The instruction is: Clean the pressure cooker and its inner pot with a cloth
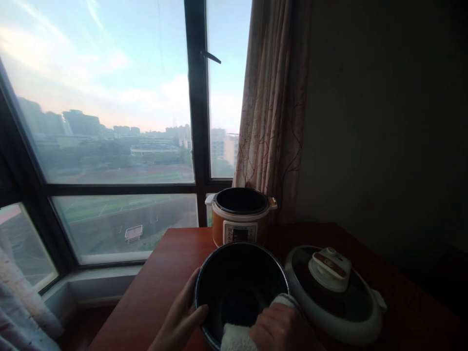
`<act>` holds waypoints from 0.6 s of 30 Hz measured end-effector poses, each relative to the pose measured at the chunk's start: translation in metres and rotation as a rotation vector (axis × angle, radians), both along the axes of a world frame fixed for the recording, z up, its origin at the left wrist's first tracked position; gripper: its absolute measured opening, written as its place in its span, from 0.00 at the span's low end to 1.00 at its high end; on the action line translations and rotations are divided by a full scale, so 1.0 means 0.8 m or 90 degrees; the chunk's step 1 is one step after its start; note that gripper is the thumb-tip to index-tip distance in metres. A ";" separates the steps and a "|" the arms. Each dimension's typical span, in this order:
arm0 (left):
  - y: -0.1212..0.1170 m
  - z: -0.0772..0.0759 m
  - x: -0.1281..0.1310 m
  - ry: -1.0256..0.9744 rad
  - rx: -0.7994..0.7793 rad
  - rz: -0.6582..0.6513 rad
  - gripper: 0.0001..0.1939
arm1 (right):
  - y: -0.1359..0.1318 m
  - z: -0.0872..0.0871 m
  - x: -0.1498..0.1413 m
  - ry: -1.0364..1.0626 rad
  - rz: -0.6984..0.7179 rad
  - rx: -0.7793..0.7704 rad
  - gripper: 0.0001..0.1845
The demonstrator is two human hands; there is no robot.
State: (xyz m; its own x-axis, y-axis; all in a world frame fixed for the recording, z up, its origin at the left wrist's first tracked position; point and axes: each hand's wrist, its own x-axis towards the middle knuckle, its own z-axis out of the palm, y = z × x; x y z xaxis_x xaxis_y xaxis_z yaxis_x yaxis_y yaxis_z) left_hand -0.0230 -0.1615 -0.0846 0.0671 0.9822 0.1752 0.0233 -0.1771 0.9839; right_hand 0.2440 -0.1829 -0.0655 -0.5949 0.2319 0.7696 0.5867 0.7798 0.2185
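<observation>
A dark inner pot (239, 263) is tilted toward me above the front of the table, its round opening facing up. My left hand (186, 312) grips its left rim, thumb over the edge and fingers along the outside. A white cloth (238, 337) is bunched in my right hand (278, 324), which is closed around it at the pot's lower right rim; part of the cloth hangs inside the pot. Behind the pot stands the brown and white electric pressure cooker (239, 224), uncovered, with a control panel on its front.
The cooker's round lid (334, 292), with its white and brown handle on top, lies at the right on the reddish wooden table (153, 278). A patterned curtain (272, 102) hangs behind the cooker. Windows (120, 122) fill the left side, beyond the table's left edge.
</observation>
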 end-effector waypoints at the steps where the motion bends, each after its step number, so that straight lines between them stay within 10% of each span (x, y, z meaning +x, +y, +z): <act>1: 0.005 0.003 -0.004 -0.001 -0.010 -0.038 0.41 | 0.001 0.000 0.007 0.002 0.011 0.005 0.24; 9: 0.034 0.031 0.004 -0.074 -0.064 -0.171 0.39 | 0.005 -0.026 0.035 0.072 0.028 0.001 0.27; 18: -0.008 0.006 0.053 0.039 0.054 0.221 0.26 | 0.000 -0.024 -0.007 0.130 -0.077 0.083 0.26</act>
